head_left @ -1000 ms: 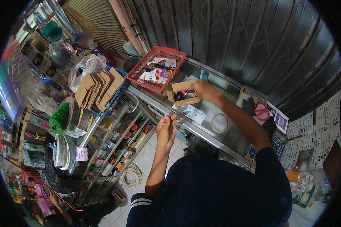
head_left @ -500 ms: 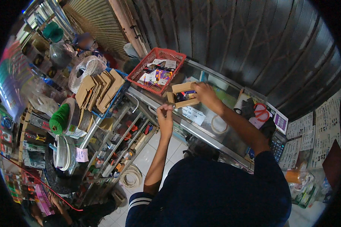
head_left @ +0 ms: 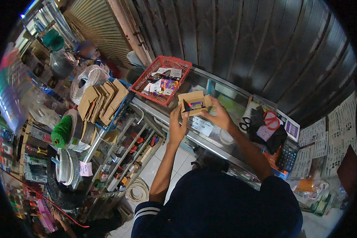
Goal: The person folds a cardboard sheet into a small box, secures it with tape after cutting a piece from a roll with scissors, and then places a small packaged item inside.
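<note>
A small open cardboard box is tilted over the glass counter, between my two hands. Inside it lie dark items with purple and yellow parts, too small to name. My left hand grips the box's left side, fingers along its wall. My right hand closes on the opposite end, thumb at the near lower edge. Just beyond, on the counter, stands a red plastic basket with white cards and purple and yellow packages in it.
A handwritten white card and a tape roll lie on the glass counter. Red-handled scissors, black-handled scissors and a calculator are to the right. Folded cardboard and green twine stand left.
My left hand has moved up onto the box. My right hand has shifted from the box's far top corner to its lower right side. The box now tips more toward me.
</note>
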Action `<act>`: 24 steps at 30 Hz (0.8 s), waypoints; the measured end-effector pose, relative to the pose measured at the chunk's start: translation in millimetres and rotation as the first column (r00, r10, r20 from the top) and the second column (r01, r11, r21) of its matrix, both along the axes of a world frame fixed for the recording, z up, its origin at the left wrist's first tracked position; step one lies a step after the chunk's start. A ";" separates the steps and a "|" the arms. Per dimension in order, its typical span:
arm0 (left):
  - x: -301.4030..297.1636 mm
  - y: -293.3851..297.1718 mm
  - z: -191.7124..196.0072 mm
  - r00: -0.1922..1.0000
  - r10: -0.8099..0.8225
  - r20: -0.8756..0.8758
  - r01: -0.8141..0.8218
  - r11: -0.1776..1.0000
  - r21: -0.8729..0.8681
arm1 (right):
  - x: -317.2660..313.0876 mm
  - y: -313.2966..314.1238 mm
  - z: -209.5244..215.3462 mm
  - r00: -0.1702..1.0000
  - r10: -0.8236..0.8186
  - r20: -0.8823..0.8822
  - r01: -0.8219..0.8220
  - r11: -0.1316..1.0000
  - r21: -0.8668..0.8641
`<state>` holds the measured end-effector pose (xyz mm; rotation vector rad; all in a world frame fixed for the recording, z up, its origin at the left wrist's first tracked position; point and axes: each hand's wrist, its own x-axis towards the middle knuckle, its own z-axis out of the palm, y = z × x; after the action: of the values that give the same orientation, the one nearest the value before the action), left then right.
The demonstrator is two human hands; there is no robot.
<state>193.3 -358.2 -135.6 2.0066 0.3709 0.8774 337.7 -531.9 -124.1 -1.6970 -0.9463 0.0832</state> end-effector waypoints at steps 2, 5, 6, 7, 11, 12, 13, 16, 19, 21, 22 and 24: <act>-3.1 7.6 3.2 0.999 -0.029 -0.036 0.033 0.991 0.132 | -7.0 -0.9 13.8 0.996 -0.018 0.084 0.026 0.995 -0.101; -6.3 11.4 17.1 0.990 -0.058 -0.129 0.084 0.975 0.207 | -9.0 -5.5 28.7 0.997 -0.048 0.066 0.063 0.964 -0.259; -5.6 12.2 21.5 0.987 -0.057 -0.151 0.087 0.976 0.202 | -7.4 -5.0 26.8 0.998 -0.045 0.038 0.053 0.969 -0.242; -3.4 11.6 23.6 0.983 -0.059 -0.172 0.092 0.976 0.196 | -4.9 -5.5 24.8 0.999 -0.044 0.011 0.045 0.973 -0.226; 0.8 15.0 18.6 0.993 -0.006 -0.122 0.020 0.994 0.112 | 11.8 3.8 5.5 0.970 -0.040 0.239 0.069 0.991 -0.113; 1.6 16.1 16.5 0.994 0.007 -0.111 0.004 0.996 0.093 | 12.0 8.9 2.7 0.964 -0.069 0.255 0.096 0.991 -0.095; 2.7 16.3 15.7 0.995 0.019 -0.099 -0.012 0.997 0.074 | 13.9 12.6 0.4 0.957 -0.098 0.272 0.123 0.989 -0.077; 8.2 9.8 12.9 0.994 0.105 -0.030 -0.103 0.994 0.048 | 28.8 22.3 -4.5 0.992 0.069 -0.105 -0.077 0.994 -0.073; 15.3 -0.5 13.9 0.987 0.155 -0.037 -0.154 0.988 0.028 | 38.9 24.0 -14.8 0.997 0.001 -0.081 0.000 1.000 0.018; 16.7 1.1 12.6 0.988 0.153 0.002 -0.153 0.988 -0.015 | 40.6 24.4 -5.3 0.995 0.030 -0.094 -0.033 0.999 -0.027; 16.5 1.0 13.6 0.988 0.152 0.020 -0.151 0.988 -0.037 | 38.9 24.3 1.5 0.994 0.044 -0.103 -0.049 0.998 -0.051; 12.2 -3.9 14.2 0.981 0.195 0.013 -0.195 0.981 0.007 | 30.9 23.6 13.2 0.996 0.064 -0.054 -0.069 0.992 -0.110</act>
<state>205.6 -362.1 -121.4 1.9946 0.5655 1.0134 368.6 -508.3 -110.8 -1.7573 -0.9757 0.2261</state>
